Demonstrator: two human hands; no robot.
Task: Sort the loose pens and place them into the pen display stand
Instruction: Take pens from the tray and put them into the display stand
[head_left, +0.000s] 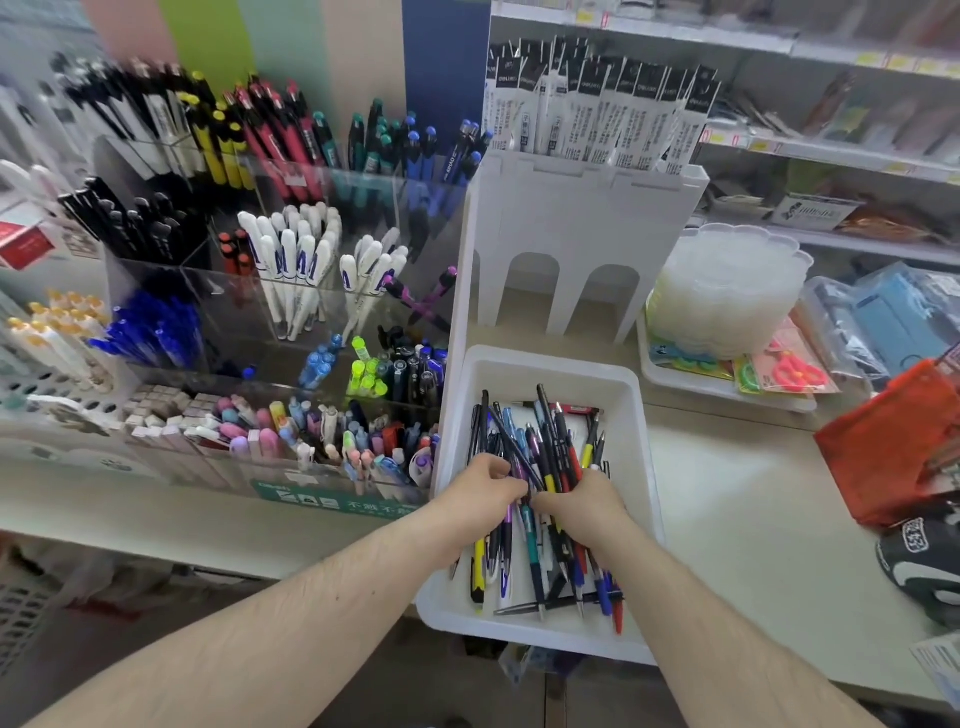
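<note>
A white tray (550, 364) sits on the counter edge in front of me, filled with several loose pens (545, 447) in black, blue, red, yellow and purple. Both hands are inside it. My left hand (480, 486) curls its fingers round a few pens near the pile's middle, one of them purple. My right hand (582, 501) grips other pens right beside it, fingers bent into the pile. To the left stands the clear acrylic pen display stand (322, 291), its tiered compartments packed with sorted pens by colour.
A white refill holder (587, 218) stands behind the tray. A tray with clear plastic lids and scissors (727, 322) sits to the right, with an orange bag (893, 441) further right. Shelves run along the back wall. White baskets stand at the left.
</note>
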